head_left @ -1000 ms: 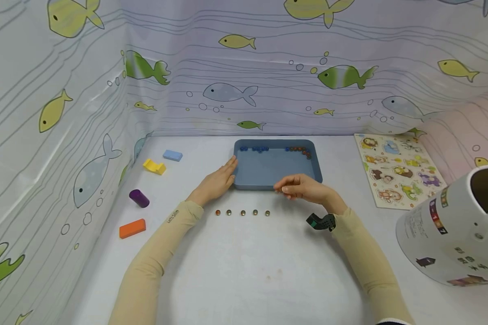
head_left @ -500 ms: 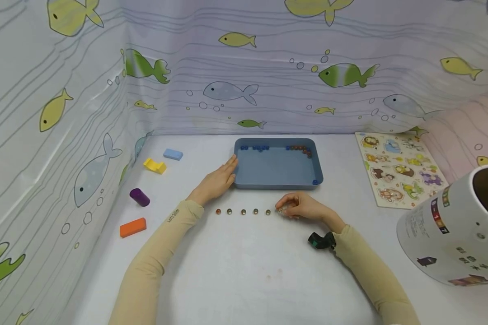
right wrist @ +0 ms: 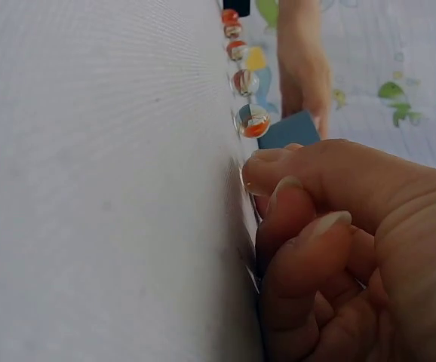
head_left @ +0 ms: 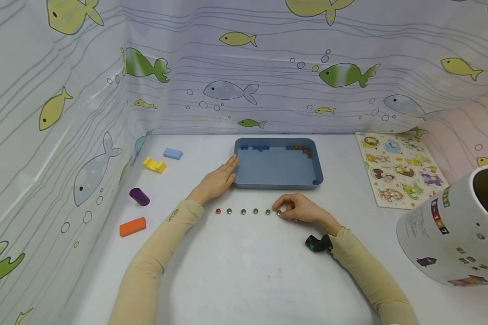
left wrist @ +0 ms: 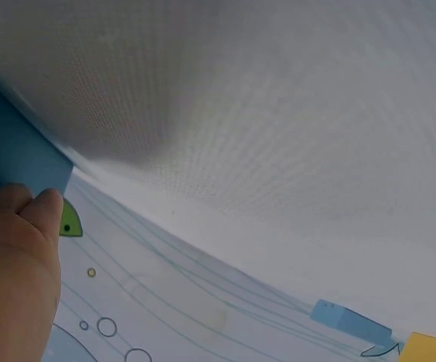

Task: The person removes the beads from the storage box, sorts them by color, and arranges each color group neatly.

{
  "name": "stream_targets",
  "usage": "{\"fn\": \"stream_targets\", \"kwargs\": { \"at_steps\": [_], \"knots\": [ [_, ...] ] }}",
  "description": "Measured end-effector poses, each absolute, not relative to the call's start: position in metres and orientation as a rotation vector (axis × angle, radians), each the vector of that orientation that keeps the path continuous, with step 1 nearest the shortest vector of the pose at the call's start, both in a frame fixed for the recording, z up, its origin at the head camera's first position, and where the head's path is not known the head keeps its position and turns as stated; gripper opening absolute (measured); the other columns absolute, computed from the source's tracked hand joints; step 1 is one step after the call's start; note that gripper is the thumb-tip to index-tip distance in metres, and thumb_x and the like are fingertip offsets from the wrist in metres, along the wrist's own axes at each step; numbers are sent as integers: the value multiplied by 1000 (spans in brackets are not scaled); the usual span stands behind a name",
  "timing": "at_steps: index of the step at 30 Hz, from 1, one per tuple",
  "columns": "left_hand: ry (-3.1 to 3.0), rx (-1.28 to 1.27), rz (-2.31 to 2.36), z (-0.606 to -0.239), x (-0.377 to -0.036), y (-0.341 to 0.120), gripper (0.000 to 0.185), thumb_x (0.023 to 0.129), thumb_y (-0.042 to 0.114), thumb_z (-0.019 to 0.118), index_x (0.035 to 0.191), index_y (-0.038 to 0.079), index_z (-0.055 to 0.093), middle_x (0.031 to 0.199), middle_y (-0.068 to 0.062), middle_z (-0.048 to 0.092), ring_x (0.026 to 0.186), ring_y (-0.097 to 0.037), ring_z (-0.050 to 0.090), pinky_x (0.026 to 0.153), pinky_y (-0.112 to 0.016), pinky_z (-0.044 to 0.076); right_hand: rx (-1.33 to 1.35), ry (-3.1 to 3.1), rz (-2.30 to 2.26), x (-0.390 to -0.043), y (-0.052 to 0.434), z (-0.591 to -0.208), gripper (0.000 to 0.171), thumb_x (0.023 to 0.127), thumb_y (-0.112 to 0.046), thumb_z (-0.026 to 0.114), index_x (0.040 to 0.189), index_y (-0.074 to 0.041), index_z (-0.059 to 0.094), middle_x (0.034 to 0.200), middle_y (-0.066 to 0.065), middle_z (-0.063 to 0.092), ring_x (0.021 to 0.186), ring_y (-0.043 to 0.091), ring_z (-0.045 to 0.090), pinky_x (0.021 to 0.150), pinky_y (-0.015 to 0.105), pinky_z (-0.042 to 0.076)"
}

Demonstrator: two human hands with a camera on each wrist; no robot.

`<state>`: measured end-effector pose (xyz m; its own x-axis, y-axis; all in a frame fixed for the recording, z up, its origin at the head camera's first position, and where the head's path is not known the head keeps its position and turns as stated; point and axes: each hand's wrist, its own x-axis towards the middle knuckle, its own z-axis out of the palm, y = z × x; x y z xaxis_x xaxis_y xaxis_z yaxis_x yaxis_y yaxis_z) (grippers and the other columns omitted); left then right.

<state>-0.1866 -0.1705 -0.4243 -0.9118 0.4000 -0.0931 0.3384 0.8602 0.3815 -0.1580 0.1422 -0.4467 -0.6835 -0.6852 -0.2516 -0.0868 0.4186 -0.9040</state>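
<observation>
The right hand (head_left: pixel 302 209) has moved from the near edge of the tray (head_left: pixel 278 186), where it was a second ago, to the tabletop (head_left: pixel 227 271) at the right end of the row of marbles (head_left: pixel 243 211). A sixth marble (head_left: pixel 278 212) now sits there between thumb and forefinger, beyond the earlier five. A blue marble (head_left: pixel 315 182) has come into view in the tray's near right corner.

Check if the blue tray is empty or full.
Neither: the tray holds blue marbles and reddish marbles, but it's mostly bare inside.
</observation>
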Motion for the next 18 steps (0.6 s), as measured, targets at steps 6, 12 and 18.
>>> {"fn": "stream_targets", "kwargs": {
  "at_steps": [6, 12, 18],
  "knots": [
    [2863, 569, 558, -424, -187, -170, 56, 105, 24, 30, 155, 3, 14, 164, -8, 4, 151, -23, 15, 125, -40, 17, -665, 2056, -1262, -160, 145, -444, 27, 88, -10, 69, 115, -8, 67, 97, 12, 69, 51, 7, 45, 47, 20, 40],
    [2859, 573, 562, -424, -187, -170, 56, 105, 23, 30, 155, 3, 14, 164, -8, 4, 151, -24, 15, 125, -40, 17, -672, 2042, -1306, -166, 154, -430, 28, 94, -7, 59, 121, -4, 63, 113, 19, 66, 55, 8, 44, 51, 23, 41],
    [2864, 579, 571, -425, -187, -171, 56, 105, 23, 31, 154, 2, 15, 164, -9, 4, 151, -24, 15, 125, -41, 18, -646, 1984, -1433, -184, 163, -407, 34, 100, -15, 52, 125, 6, 58, 121, 31, 60, 69, 20, 55, 62, 35, 51]
  ]
}}
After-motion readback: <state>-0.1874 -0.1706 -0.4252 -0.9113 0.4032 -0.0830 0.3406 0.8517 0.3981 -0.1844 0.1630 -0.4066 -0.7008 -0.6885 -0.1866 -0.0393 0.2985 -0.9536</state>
